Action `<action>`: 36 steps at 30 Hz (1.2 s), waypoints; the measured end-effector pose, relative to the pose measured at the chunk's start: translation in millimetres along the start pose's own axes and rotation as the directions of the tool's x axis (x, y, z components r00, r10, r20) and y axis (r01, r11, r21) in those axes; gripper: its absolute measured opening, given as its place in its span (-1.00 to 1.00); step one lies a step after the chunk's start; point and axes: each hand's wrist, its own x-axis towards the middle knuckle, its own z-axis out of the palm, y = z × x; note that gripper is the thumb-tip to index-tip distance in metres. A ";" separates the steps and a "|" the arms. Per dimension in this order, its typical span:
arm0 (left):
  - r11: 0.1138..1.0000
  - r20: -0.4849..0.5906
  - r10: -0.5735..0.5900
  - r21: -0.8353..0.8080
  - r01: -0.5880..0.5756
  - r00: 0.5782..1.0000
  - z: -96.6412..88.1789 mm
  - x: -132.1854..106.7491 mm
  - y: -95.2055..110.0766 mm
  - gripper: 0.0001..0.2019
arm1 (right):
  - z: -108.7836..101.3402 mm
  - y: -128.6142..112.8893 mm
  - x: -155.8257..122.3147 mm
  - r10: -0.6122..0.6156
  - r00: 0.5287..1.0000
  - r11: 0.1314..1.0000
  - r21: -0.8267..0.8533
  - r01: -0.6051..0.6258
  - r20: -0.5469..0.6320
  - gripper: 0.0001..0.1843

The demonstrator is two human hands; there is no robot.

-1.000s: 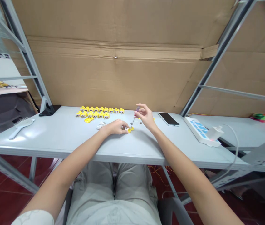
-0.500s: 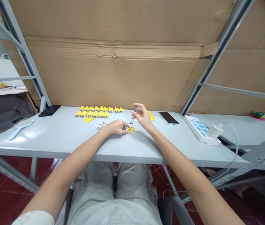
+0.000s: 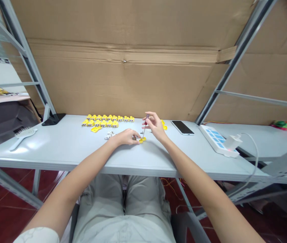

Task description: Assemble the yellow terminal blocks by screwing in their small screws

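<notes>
My right hand [image 3: 154, 124] is closed round the handle of a small screwdriver [image 3: 145, 126], which stands nearly upright. Its tip meets a small yellow plastic part [image 3: 142, 139] on the table. Lying low on the tabletop, my left hand [image 3: 128, 137] pinches that yellow part, with a bit of white at its fingertips. Just left of it is a small pile of white parts [image 3: 110, 135]. Tiny dark pieces lie behind the screwdriver, too small to name. More yellow pieces [image 3: 164, 125] are partly hidden behind my right hand.
Rows of small yellow-and-white assemblies [image 3: 104, 123] stand along the back, a loose yellow piece [image 3: 96, 129] before them. A phone [image 3: 182, 127] and a power strip [image 3: 215, 138] with a plugged-in charger [image 3: 232, 142] are at right. A hairbrush [image 3: 24, 135] lies far left. Cardboard [image 3: 123, 87] closes the back.
The fingers of my right hand have shifted slightly on the screwdriver handle, and more of its red part shows. My left hand and the yellow part stay in place.
</notes>
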 end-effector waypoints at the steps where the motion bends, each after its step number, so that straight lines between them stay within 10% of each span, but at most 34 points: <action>1: 1.000 0.000 0.001 0.000 -0.001 1.000 0.2 0.1 -0.3 -0.68 | -0.5 0.8 0.6 0.003 1.000 1.000 0.008 -0.003 0.003 -0.48; 36: 1.000 -0.006 -0.003 0.016 0.003 1.000 1.3 1.2 -3.2 -0.67 | 0.7 2.7 2.8 -0.036 0.998 0.999 -0.022 0.035 -0.051 -0.54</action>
